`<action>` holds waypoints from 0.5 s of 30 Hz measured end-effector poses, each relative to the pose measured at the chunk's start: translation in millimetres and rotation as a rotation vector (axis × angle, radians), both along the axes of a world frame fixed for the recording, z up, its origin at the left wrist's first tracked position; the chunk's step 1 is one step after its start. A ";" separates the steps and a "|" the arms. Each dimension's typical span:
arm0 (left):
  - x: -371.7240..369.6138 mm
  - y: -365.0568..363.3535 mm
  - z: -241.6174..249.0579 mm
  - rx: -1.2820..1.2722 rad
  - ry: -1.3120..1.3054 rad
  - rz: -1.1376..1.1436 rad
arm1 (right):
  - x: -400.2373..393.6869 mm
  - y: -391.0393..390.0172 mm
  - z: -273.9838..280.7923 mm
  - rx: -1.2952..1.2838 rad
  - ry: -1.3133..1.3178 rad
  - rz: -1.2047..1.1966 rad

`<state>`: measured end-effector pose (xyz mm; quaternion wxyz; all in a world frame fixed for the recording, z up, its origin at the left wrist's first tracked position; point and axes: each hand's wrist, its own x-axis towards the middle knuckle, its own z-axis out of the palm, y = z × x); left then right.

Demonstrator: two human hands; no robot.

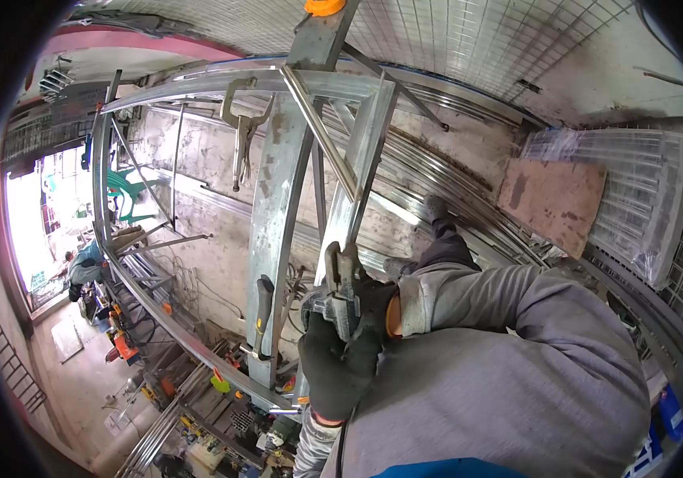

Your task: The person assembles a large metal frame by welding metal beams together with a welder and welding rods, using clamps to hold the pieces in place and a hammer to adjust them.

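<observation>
Both my hands wear dark gloves and are close together in front of my body. My left hand (337, 370) is closed around the lower side of a grey metal clamp-like tool (343, 307), whose exact kind I cannot make out. From the right, my right hand (375, 307) closes on the same tool, its fingers partly hidden. Two stubby jaws of the tool point up at the end of a galvanized steel channel (364, 175). A hammer (262, 315) with a black and yellow handle rests on the wide steel beam (277, 215) beside my hands. A locking C-clamp (242, 131) grips the frame higher up.
A long curved-looking steel rail (174, 315) crosses on the left. Metal bars (437, 171) lie on the floor beyond, near a brown board (552, 203) and plastic-wrapped panels (644, 199). A green chair (125, 191), a bending person (86, 263) and scattered tools (122, 342) are at left.
</observation>
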<state>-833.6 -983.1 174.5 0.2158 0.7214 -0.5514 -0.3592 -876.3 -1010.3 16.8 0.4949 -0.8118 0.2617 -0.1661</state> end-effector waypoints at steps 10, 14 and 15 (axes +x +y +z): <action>6.3 26.5 1.4 0.208 0.150 0.398 | 11.6 13.4 -20.4 0.071 0.095 0.206; 48.8 70.0 -29.8 -0.025 0.074 0.311 | 13.7 16.4 2.4 0.016 0.196 0.034; 48.9 71.0 -29.4 -0.020 0.076 0.299 | 16.0 14.8 2.4 0.066 0.229 0.025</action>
